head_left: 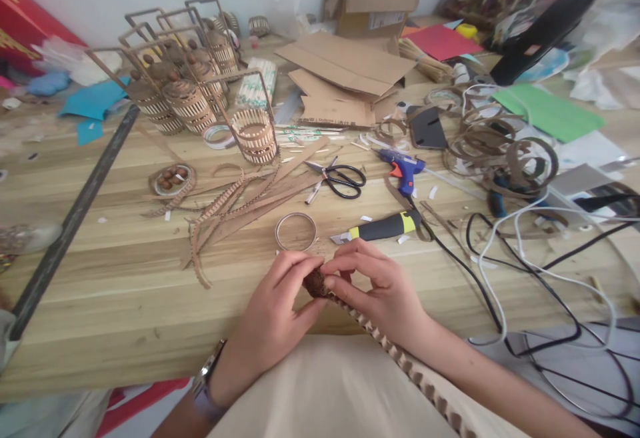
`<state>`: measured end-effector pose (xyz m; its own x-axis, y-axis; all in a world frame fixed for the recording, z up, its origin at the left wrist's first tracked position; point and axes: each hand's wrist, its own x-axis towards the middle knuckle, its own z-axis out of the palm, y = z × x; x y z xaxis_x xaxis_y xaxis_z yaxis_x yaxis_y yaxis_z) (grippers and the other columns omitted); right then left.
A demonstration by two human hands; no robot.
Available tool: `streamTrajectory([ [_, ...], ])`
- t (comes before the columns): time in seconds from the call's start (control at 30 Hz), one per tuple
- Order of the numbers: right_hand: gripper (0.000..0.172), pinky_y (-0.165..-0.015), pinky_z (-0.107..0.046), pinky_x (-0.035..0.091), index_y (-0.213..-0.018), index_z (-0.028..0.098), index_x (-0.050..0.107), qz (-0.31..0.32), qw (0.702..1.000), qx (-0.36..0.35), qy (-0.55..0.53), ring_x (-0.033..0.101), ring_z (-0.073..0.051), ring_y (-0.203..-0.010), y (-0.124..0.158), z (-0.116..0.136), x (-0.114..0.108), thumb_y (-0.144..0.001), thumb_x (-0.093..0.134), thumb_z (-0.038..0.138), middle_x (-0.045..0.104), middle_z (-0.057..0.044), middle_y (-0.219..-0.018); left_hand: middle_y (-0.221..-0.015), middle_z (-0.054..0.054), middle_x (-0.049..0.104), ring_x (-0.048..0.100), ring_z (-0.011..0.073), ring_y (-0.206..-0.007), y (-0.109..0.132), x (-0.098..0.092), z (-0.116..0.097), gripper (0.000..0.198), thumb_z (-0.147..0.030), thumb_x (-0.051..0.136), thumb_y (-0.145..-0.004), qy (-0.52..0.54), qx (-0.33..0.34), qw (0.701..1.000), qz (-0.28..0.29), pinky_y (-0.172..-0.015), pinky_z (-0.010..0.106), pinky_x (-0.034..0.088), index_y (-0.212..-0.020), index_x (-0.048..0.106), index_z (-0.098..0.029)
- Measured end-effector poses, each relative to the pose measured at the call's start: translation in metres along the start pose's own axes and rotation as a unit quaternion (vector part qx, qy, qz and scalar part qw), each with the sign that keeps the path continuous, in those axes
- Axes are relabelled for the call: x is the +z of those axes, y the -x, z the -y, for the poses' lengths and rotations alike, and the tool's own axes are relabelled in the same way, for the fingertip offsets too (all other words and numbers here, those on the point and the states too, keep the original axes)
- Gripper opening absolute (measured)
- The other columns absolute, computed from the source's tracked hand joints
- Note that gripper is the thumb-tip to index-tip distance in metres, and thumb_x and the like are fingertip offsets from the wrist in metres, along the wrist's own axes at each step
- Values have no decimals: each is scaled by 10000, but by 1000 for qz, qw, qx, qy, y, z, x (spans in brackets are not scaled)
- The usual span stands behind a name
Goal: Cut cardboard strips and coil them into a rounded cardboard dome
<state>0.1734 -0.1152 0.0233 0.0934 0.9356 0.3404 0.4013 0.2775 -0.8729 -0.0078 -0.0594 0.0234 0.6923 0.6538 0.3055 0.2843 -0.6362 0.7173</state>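
Close to the table's front edge, my left hand (280, 305) is closed around a small dark-brown coil (315, 283). My right hand (375, 285) pinches the same piece from the other side, thumb and fingers at its rim. From the coil a long notched cardboard strip (395, 351) trails down to the right over my lap. Part of the coil is hidden by my fingers. Just beyond my hands lie a thin ring (295, 232) and a utility knife (385, 226) with a yellow and black handle, its blade pointing left.
Black scissors (345, 181) and a blue glue gun (404, 166) lie farther back. Several small lantern-like baskets (190, 95) with tall handles stand at the back left. Notched strips (220, 205) are at centre left. Cables (505, 271) and coiled strips (500, 145) crowd the right.
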Motion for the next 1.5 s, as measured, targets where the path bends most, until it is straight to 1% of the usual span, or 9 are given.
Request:
streamTrajectory([
  [0.27,149,-674,-255,553,-1044,188,713,22,998,-63,5,640,-134,-743,1,-9,-1,-916,674,256,671,-48,-871,-1113,56,584,644,183,-971,3,3,2,512,-62,612,-865,7,-20,1000,-9,-850,322,604,-1335,517,-243],
  [0.4,286,-653,-251,536,-1053,186,719,60,997,-46,0,609,-130,-698,-6,-8,-8,-896,681,422,671,-35,-809,-1078,38,576,637,165,-942,1,3,1,608,-44,605,-879,36,3,999,-19,-826,312,609,-1413,451,-292],
  [0.5,330,-646,-258,517,-1011,195,724,56,998,2,-3,610,-137,-687,-13,-4,-17,-877,682,494,675,-21,-768,-1086,38,559,639,151,-914,0,2,1,525,-33,606,-873,45,15,999,-13,-839,313,602,-1329,527,-280],
  [0.6,177,-636,-257,493,-902,203,721,49,997,54,21,613,-139,-684,-18,5,-24,-928,641,360,679,-15,-747,-1083,40,551,636,156,-927,1,2,1,472,-33,620,-863,26,-2,999,-20,-846,310,594,-1274,555,-254],
  [0.7,134,-628,-242,475,-805,206,706,116,989,76,51,602,-129,-653,-20,17,-27,-902,614,216,671,-4,-710,-1082,44,549,628,160,-942,1,2,1,459,-48,635,-868,6,-3,1000,-24,-854,303,585,-1275,549,-240],
  [0.97,119,-661,-227,469,-824,220,755,222,961,158,42,656,-127,-710,-34,25,-38,-868,646,202,743,5,-791,-1093,68,556,635,182,-972,1,1,1,407,-74,627,-889,-50,23,998,-16,-865,302,578,-1263,550,-215],
  [1.03,134,-655,-216,460,-810,218,756,235,959,152,49,654,-115,-701,-37,26,-40,-864,642,169,742,15,-779,-1098,73,559,633,188,-983,1,0,0,404,-74,615,-894,-66,27,997,-17,-861,298,579,-1267,547,-213],
  [1.2,166,-563,-202,419,-752,198,706,169,978,85,86,583,-91,-599,-32,26,-29,-849,608,105,665,24,-691,-1101,78,567,634,191,-989,1,0,-1,413,-71,598,-902,-81,29,996,-28,-862,293,582,-1285,536,-212],
  [1.5,152,-559,-211,433,-761,196,682,119,985,81,99,577,-104,-608,-21,19,-18,-846,600,100,632,21,-674,-1066,72,557,644,191,-950,-1,3,-1,410,-83,589,-911,-67,19,997,-24,-843,320,592,-1292,531,-224],
])
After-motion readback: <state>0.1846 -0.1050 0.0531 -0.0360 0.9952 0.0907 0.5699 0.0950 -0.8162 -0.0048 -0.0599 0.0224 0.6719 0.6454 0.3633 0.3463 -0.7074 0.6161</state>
